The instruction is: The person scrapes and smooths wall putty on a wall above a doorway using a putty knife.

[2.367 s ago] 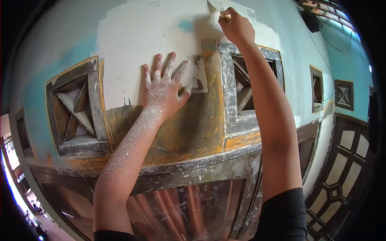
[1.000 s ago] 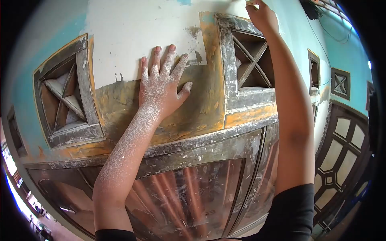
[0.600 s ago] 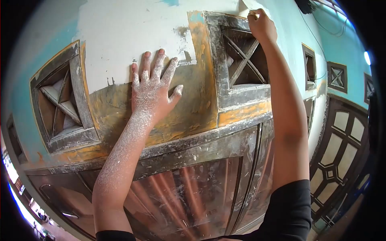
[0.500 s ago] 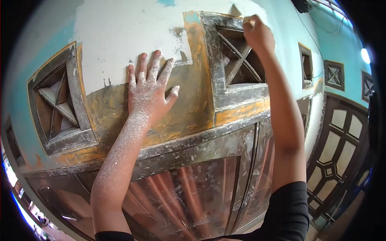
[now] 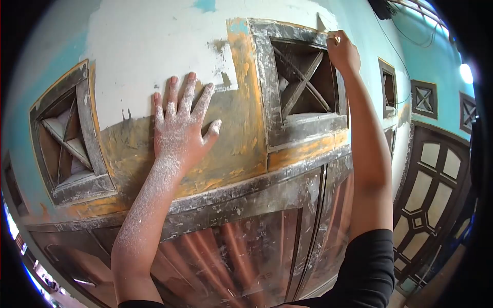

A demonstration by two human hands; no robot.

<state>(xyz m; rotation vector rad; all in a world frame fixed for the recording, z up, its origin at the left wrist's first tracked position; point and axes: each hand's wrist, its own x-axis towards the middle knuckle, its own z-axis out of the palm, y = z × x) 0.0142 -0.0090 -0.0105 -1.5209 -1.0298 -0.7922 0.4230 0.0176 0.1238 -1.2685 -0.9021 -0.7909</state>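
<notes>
My left hand (image 5: pixel 178 126), coated in white dust, lies flat with fingers spread on the wall (image 5: pixel 138 149), across the border between white filler and the bare brownish patch. Up at the top right corner of a wooden vent frame (image 5: pixel 261 77), my right hand (image 5: pixel 345 54) is closed around a putty knife (image 5: pixel 323 23). Its thin blade points up and left against the white part of the wall; my fingers hide the handle. Crossed slats (image 5: pixel 303 84) fill the vent opening below that hand.
Another crossed-slat vent (image 5: pixel 72 136) sits to the left. Beneath runs a paint-spattered wooden ledge (image 5: pixel 231 190), above glazed panels with reddish curtains (image 5: pixel 226 246). Further right are more vents (image 5: pixel 424 99), a panelled door (image 5: pixel 429 190) and a hanging cable (image 5: pixel 393 43).
My right hand and the putty knife have shifted right along the vent frame's top edge to its corner. My left hand stays flat on the wall; the whole view has shifted slightly.
</notes>
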